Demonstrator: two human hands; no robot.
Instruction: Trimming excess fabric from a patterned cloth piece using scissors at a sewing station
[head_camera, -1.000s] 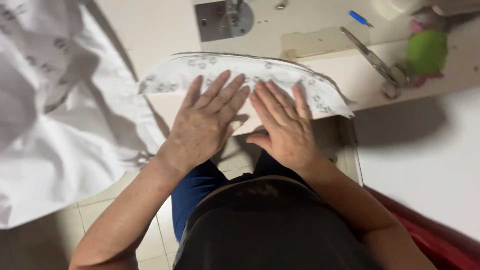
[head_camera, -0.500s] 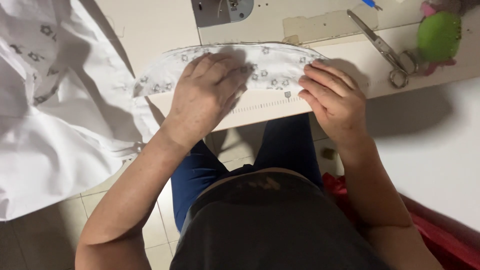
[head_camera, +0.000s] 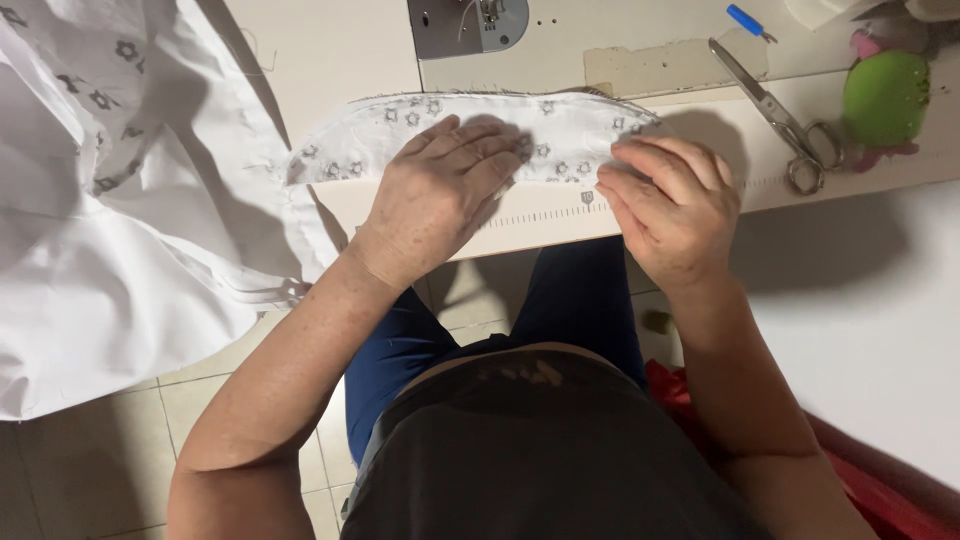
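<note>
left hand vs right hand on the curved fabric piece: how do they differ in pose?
The left hand lies flat, palm down, fingers stretched out over the middle of the curved fabric piece; the right hand is curled, fingertips bent down at the piece's right end. The left hand covers much of the printed cloth; the right hand sits mostly over the table edge. Both touch the piece near its lower edge.

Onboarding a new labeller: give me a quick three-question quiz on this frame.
1. True or false: the left hand lies flat on the curved printed fabric piece.
2. What lies right of the right hand? A) scissors B) iron C) spool
3. What colour is the round cushion?

Key: 1 true. 2 A, the scissors. 3 green.
</note>
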